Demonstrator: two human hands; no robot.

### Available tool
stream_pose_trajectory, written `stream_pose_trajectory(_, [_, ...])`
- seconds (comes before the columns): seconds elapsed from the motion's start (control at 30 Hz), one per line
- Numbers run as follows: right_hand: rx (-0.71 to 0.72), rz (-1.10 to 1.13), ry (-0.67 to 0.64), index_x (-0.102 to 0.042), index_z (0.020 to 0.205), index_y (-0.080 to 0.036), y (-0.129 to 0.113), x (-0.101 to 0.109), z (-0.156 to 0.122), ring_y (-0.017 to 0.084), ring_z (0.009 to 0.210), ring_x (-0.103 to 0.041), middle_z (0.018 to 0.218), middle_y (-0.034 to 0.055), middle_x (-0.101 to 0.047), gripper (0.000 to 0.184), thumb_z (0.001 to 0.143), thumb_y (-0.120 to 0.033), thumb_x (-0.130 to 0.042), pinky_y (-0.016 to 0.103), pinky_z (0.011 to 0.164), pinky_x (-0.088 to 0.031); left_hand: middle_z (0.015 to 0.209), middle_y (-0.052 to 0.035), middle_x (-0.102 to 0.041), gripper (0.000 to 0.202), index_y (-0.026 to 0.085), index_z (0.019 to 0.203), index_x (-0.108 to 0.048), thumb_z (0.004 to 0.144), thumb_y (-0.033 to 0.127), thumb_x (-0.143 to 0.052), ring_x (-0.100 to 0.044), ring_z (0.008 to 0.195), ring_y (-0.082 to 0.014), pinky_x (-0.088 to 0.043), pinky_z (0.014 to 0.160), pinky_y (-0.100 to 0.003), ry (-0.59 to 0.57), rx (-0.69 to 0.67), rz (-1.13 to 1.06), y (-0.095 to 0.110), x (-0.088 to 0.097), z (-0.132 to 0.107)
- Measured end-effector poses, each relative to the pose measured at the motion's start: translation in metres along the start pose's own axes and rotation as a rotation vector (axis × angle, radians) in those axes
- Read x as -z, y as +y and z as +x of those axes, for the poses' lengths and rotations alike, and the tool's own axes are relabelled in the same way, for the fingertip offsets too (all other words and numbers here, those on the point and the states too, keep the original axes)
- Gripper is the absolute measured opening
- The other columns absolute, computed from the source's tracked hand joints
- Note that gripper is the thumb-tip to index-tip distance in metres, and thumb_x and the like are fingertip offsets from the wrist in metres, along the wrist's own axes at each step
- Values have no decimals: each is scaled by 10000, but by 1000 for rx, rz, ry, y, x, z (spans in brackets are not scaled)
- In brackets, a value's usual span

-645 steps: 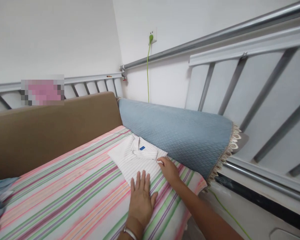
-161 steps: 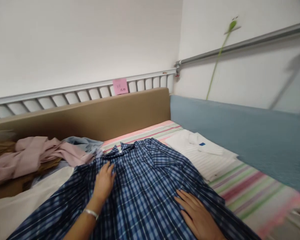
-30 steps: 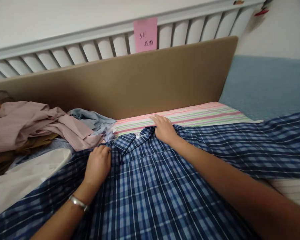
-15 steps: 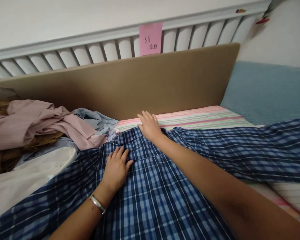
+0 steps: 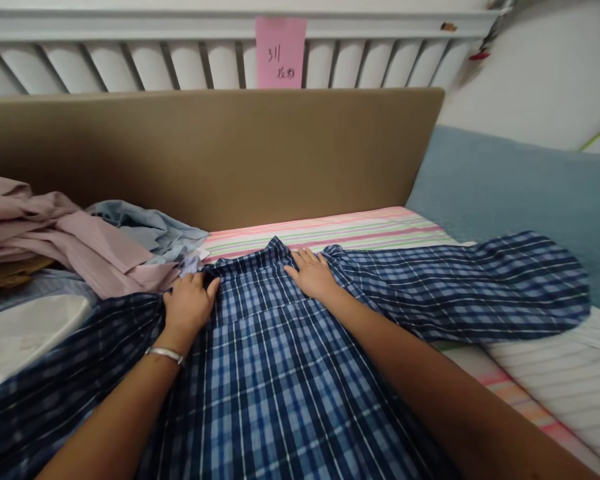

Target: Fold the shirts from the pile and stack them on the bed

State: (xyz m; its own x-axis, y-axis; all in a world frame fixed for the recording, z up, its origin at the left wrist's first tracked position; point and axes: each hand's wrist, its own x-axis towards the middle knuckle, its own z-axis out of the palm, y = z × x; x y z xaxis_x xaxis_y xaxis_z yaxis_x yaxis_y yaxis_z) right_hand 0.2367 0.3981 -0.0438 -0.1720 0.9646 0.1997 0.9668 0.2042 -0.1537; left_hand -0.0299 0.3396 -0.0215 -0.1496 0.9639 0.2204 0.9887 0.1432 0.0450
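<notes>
A blue plaid shirt lies spread face down or back up, I cannot tell which, with its collar toward the brown board and one sleeve stretched out to the right. My left hand, with a silver bangle at the wrist, rests on the shirt's left shoulder, fingers curving over its edge. On the right side near the collar, my right hand lies flat with its fingers extended. The left sleeve runs toward the lower left, over a pale rimmed item.
A brown board stands upright behind the shirt. Pink clothing and light blue clothing are heaped at left. Striped bedding lies underneath. A pink note hangs on the white railing; blue-grey fabric is at right.
My left hand has shifted left to the shirt's shoulder. My right hand has come down flat beside the collar, whose tip now stands up. The camera view has tilted and turned.
</notes>
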Motion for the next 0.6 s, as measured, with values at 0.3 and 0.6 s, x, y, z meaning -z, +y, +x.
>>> stream_pose_trajectory(0.3, [11,44,57,-360,1404,-158,2,-7,-3,261,1372,-235,1469,111,-331,630,928,-555,-247,487,1111,-166,936,-221,-661,533,80,1021,-623,866,479,-305,-618,878,-376,-460,722,-500,36,203,-3,13,15,34])
stream_pose_trajectory(0.6, [6,100,83,-366,1400,-153,1,-5,-5,269,1370,-234,1463,121,-343,618,923,-540,-296,489,1112,-148,1435,-92,-410,492,215,1333,-444,906,439,-343,-335,1323,-291,-292,1049,-492,83,-481,-36,51,-11,-5])
